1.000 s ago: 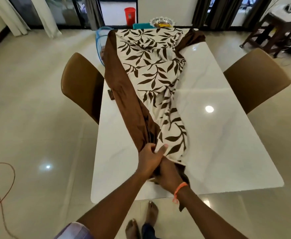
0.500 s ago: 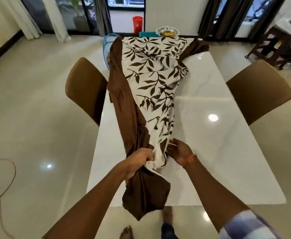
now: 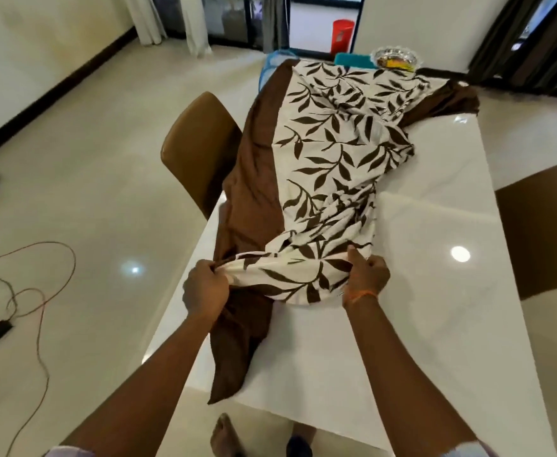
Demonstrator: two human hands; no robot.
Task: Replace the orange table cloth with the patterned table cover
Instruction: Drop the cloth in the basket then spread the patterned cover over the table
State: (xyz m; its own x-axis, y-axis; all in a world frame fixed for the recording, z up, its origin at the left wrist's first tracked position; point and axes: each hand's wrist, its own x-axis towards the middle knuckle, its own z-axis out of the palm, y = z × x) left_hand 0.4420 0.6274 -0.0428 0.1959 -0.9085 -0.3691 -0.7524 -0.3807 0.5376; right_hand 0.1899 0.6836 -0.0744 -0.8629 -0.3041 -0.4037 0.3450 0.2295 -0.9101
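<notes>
The patterned table cover [image 3: 329, 153], cream with dark brown leaves and a plain brown border, lies bunched lengthwise down the white marble table [image 3: 451, 308]. Its far end spreads across the table's far edge, and a brown corner trails toward the near edge. My left hand [image 3: 206, 286] grips the cover's near edge where brown meets cream. My right hand [image 3: 367, 275] pinches the same edge further right, so a band of leafy cloth is stretched between my hands. No orange cloth is in view.
Brown chairs stand at the table's left [image 3: 198, 143] and right [image 3: 540, 232]. A glass bowl [image 3: 395, 59] and a teal object [image 3: 353, 59] sit past the far end, with a red bin [image 3: 343, 36] behind. Cables [image 3: 23, 275] lie on the floor at left.
My hands have moved apart, left going left and right going right, spreading the cover's near edge between them. One second ago both hands were together on the bunched cloth.
</notes>
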